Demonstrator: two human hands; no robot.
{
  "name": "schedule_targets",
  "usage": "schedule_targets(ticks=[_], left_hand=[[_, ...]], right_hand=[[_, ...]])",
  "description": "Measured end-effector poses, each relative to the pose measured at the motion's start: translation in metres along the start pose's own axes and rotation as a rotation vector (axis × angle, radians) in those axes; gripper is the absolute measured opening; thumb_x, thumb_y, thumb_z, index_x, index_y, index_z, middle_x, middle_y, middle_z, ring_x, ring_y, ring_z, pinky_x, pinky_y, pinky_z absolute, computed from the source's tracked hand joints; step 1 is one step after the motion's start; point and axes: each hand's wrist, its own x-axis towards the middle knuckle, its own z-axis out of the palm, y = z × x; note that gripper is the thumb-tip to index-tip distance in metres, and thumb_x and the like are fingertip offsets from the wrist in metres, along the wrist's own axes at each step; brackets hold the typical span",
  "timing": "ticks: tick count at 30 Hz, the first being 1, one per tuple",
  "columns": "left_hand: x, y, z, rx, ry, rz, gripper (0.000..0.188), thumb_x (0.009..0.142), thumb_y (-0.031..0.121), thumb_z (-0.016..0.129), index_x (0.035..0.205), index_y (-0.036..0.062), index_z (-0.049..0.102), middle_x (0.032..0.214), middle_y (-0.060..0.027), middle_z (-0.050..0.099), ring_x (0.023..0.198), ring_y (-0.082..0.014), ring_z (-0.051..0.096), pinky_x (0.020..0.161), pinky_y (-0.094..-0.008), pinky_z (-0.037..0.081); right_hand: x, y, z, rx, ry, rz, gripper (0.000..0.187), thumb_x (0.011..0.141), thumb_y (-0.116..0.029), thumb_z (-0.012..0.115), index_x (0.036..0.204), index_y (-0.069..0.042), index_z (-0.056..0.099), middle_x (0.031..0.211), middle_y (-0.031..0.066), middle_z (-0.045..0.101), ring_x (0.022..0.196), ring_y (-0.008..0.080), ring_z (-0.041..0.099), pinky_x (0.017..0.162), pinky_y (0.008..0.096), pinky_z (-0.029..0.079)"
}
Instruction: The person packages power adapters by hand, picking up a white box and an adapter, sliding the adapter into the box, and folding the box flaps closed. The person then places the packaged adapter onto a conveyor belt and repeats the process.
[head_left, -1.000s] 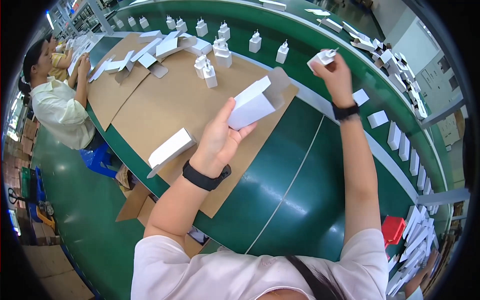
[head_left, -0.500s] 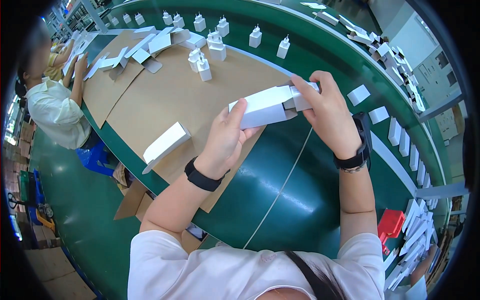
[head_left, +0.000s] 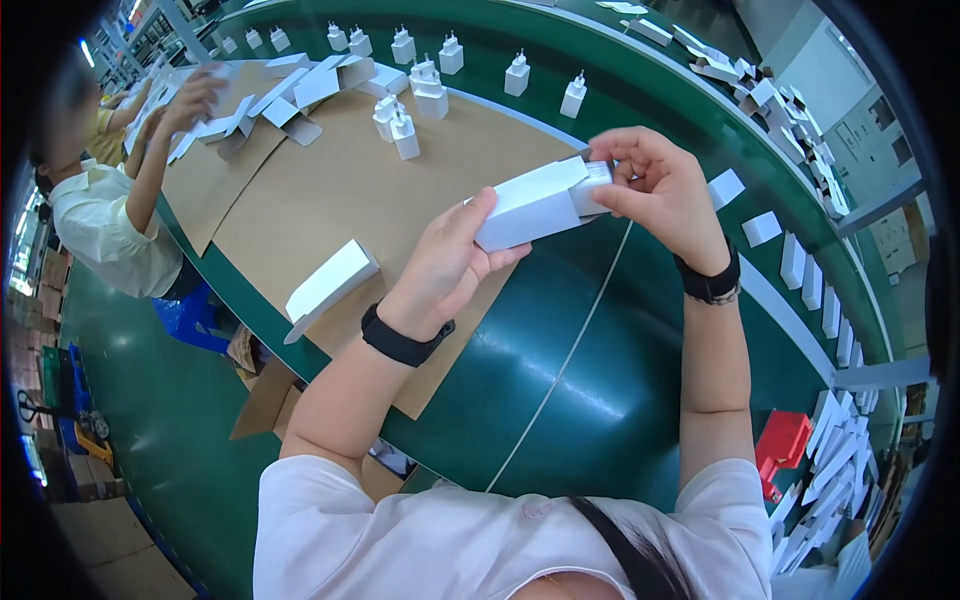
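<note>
My left hand [head_left: 447, 258] grips a long white carton [head_left: 532, 205] from its near end, thumb on top and fingers beneath. At the carton's open far right end, a white plug charger [head_left: 597, 184] sits partly inside, with faint print on its face. My right hand [head_left: 655, 190] pinches the charger and the raised flap there between thumb and fingers; its prongs are hidden. Both hands are above the table. Below and left of my left hand, another white carton [head_left: 333, 284] lies on the brown cardboard sheet [head_left: 300, 205], one end flap open.
Several white plug chargers [head_left: 403, 134] stand at the back of the green table [head_left: 540, 350]. Loose cartons [head_left: 318, 85] are heaped at the far left, where a co-worker [head_left: 110, 215] sits. More cartons [head_left: 792, 260] line the right; a red tool [head_left: 783, 450] lies nearby.
The charger has gone deeper into the carton's open end. My right hand has turned, its fingertips now at the opening. The co-worker's hand has lifted.
</note>
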Motion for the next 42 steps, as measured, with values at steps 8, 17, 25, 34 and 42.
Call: schedule_targets(ticks=[8, 17, 25, 34, 42], left_hand=[[0.005, 0.001, -0.006, -0.314, -0.039, -0.008, 0.048, 0.097, 0.034, 0.040, 0.127, -0.0032, 0.035, 0.123, -0.0177, 0.046, 0.112, -0.0287, 0.050, 0.092, -0.0421, 0.046], [-0.057, 0.061, -0.050, 1.987, 0.469, 0.526, 0.068, 0.066, 0.022, 0.074, 0.124, 0.0030, 0.045, 0.119, -0.0205, 0.050, 0.105, -0.0374, 0.048, 0.092, -0.0416, 0.041], [-0.058, 0.084, -0.040, 1.785, 0.403, 0.372, 0.042, 0.065, 0.015, 0.073, 0.102, 0.0019, 0.058, 0.099, -0.0182, 0.059, 0.090, -0.0353, 0.053, 0.081, -0.0401, 0.046], [0.024, 0.028, -0.028, 0.082, 0.003, 0.264, 0.050, 0.079, 0.010, 0.070, 0.119, 0.0046, 0.039, 0.111, -0.0093, 0.051, 0.102, -0.0204, 0.054, 0.085, -0.0345, 0.046], [0.006, 0.045, -0.052, 0.031, -0.004, 0.226, 0.047, 0.076, -0.007, 0.063, 0.115, 0.0096, 0.040, 0.118, -0.0098, 0.046, 0.110, -0.0241, 0.050, 0.084, -0.0385, 0.051]], right_hand=[[-0.004, 0.001, 0.013, 0.036, 0.150, -0.013, 0.072, 0.076, -0.020, 0.073, 0.136, -0.011, 0.034, 0.122, 0.0134, 0.053, 0.103, 0.0193, 0.055, 0.081, 0.0308, 0.049], [0.029, 0.108, -0.054, 0.210, 0.470, 0.433, 0.061, 0.080, -0.022, 0.067, 0.132, -0.011, 0.038, 0.090, 0.0063, 0.059, 0.071, 0.0136, 0.060, 0.050, 0.0223, 0.048], [0.047, 0.230, -0.132, -0.755, 0.645, 0.586, 0.070, 0.071, -0.029, 0.070, 0.131, -0.007, 0.042, 0.116, 0.0197, 0.057, 0.107, 0.0355, 0.055, 0.089, 0.0422, 0.046], [0.132, 0.208, -0.012, -0.399, 0.378, 0.507, 0.084, 0.062, -0.038, 0.078, 0.128, 0.000, 0.042, 0.123, 0.0235, 0.050, 0.114, 0.0331, 0.050, 0.097, 0.0350, 0.040], [0.082, 0.075, -0.019, 0.091, 0.462, -0.024, 0.052, 0.069, -0.012, 0.077, 0.115, -0.004, 0.052, 0.098, 0.0054, 0.060, 0.087, 0.0137, 0.058, 0.078, 0.0254, 0.046]])
